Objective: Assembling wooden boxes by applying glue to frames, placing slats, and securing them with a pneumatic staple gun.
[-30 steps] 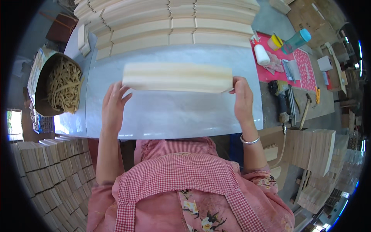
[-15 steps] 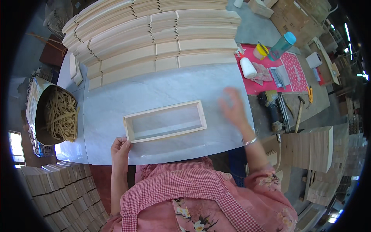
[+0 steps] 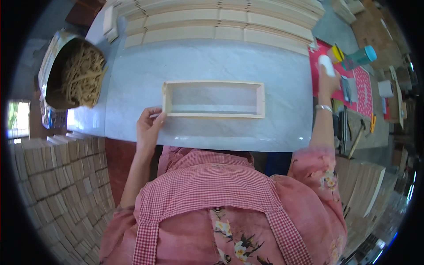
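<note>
A shallow rectangular wooden frame (image 3: 214, 115) of pale wood rests on the grey marbled tabletop, its long side toward me. My left hand (image 3: 149, 126) pinches its near left corner between thumb and fingers. Far to the right, my right hand (image 3: 329, 84) is closed around the lower end of a white squeeze bottle (image 3: 326, 65) over a pink mat (image 3: 314, 66). Its fingers are partly hidden behind the bottle and slightly blurred.
Stacked pale boards (image 3: 229, 33) line the table's far side. A bin of wood strips (image 3: 84, 75) stands left. Beyond the bottle are a yellow tub (image 3: 336, 54) and a teal drinking bottle (image 3: 360, 57). A hammer (image 3: 357, 139) lies right; wood blocks (image 3: 62, 176) are piled lower left.
My right hand has moved right, from above the tabletop to the white squeeze bottle, and closed on it. My left hand stays at the frame's corner. The whole view has shifted.
</note>
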`<act>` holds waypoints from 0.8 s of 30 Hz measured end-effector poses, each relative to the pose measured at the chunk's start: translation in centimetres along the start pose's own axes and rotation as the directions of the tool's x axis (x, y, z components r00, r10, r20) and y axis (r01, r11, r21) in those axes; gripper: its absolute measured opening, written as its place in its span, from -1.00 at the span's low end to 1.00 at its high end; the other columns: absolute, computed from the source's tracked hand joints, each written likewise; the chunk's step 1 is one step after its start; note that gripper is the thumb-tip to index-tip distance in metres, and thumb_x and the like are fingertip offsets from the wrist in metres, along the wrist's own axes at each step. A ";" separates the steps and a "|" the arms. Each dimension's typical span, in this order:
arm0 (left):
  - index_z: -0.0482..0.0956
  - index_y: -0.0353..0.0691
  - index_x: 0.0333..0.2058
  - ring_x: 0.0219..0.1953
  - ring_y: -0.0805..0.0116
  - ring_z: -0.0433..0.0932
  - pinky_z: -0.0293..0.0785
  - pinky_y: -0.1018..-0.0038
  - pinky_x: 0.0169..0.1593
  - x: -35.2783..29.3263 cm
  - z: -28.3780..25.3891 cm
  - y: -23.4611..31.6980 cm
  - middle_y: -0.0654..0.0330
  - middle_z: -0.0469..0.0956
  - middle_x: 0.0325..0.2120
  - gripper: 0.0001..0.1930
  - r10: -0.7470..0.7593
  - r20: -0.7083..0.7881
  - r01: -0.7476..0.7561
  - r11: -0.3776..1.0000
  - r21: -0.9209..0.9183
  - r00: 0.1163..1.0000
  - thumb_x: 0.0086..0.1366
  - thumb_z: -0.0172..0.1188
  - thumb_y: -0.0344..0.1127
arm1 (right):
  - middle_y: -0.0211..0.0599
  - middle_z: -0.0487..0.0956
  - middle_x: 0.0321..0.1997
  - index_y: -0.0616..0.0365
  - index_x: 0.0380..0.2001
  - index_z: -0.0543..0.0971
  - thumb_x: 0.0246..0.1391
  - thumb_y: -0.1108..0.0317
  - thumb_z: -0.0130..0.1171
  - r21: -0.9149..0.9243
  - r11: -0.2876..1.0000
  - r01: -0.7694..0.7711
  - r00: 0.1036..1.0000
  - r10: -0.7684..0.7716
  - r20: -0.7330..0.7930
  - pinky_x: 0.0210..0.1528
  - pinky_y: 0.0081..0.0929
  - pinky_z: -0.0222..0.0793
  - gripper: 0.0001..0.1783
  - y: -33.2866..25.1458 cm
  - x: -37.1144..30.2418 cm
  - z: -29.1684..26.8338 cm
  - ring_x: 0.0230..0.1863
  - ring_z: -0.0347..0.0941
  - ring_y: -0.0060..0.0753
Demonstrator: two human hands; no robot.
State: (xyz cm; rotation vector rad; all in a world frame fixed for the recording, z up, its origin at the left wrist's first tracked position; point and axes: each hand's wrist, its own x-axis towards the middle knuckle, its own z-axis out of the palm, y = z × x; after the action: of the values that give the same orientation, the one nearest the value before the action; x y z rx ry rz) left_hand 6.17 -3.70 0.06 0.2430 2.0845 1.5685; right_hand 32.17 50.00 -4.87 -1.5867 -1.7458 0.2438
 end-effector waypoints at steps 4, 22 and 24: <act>0.56 -0.26 -0.02 -0.04 0.03 0.53 0.45 0.22 0.11 -1.1 2.1 -1.2 0.04 0.58 0.00 -0.56 0.771 0.150 -0.691 0.444 0.571 0.619 0.06 0.35 -0.50 | -0.05 0.60 -0.08 0.28 0.14 0.44 0.09 0.23 0.45 0.694 0.692 -0.198 0.980 0.116 0.164 -0.45 -0.64 0.54 -0.37 -2.7 -5.0 -6.6 -0.37 0.57 -0.42; 0.49 -0.33 0.15 0.29 -0.01 0.33 0.12 0.01 0.45 -2.8 8.8 -5.7 -0.03 0.42 0.15 -0.49 0.767 0.529 -0.883 0.103 0.459 0.364 0.27 0.20 -0.21 | -0.17 0.48 0.00 0.15 0.11 0.38 -0.04 0.42 0.38 0.798 0.590 -0.120 0.599 -0.599 0.532 -0.06 -0.42 0.47 -0.38 -18.4 -30.0 -9.8 -0.10 0.47 -0.28; 0.50 -0.32 0.14 0.29 -0.02 0.33 0.11 0.00 0.45 -2.8 8.7 -6.1 -0.03 0.42 0.14 -0.49 0.759 0.532 -0.885 0.125 0.449 0.376 0.27 0.21 -0.19 | -0.17 0.48 0.00 0.15 0.11 0.38 -0.05 0.42 0.39 0.804 0.584 -0.117 0.572 -0.622 0.535 -0.02 -0.40 0.47 -0.37 -19.0 -30.3 -9.7 -0.08 0.47 -0.27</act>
State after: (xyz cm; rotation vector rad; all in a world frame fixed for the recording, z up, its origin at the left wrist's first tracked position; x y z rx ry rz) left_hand 13.90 0.50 -6.55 2.1228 2.3807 0.9513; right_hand 21.96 14.94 1.30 -0.4563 -2.0227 1.5385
